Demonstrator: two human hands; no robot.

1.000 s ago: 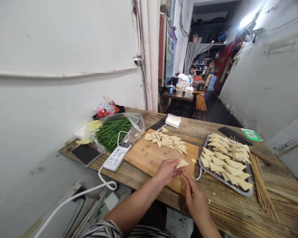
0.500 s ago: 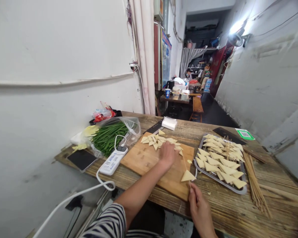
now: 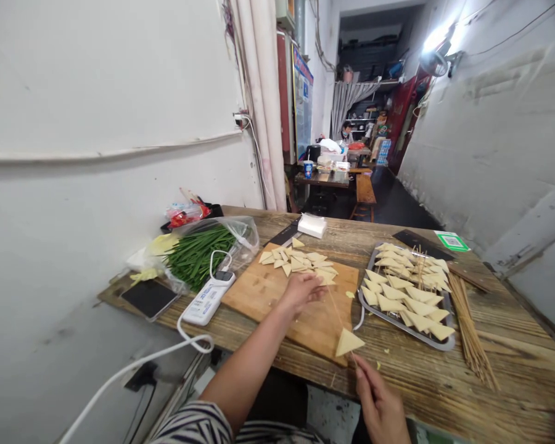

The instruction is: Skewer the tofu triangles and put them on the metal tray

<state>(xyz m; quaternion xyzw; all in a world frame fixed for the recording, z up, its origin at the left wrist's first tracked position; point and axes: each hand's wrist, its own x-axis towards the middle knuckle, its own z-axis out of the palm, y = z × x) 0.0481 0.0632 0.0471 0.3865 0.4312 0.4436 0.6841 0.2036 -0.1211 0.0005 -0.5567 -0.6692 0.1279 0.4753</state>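
My right hand (image 3: 380, 398) is closed on the lower end of a thin bamboo skewer (image 3: 335, 306), at the table's front edge. One pale yellow triangle of tofu sheet (image 3: 349, 343) is threaded on the skewer just above my fingers. The skewer tilts up and left across the cutting board (image 3: 268, 302). At the near edge of a pile of tofu triangles (image 3: 300, 261), my left hand (image 3: 301, 291) has its fingers closed on one triangle (image 3: 326, 275); its fingertips are partly hidden.
On the right stands a metal tray (image 3: 425, 342) of skewered triangles, with loose bamboo skewers (image 3: 470, 330) beside it. On the left lie green chives (image 3: 201, 253) in a plastic bag, a white power strip (image 3: 210, 298) and a dark phone (image 3: 148, 298). A white box (image 3: 312, 226) stands behind the board.
My left hand has drawn back slightly from the pile, with a triangle now at its fingertips. My right hand still holds the skewer, a little lower. The view has shifted slightly.
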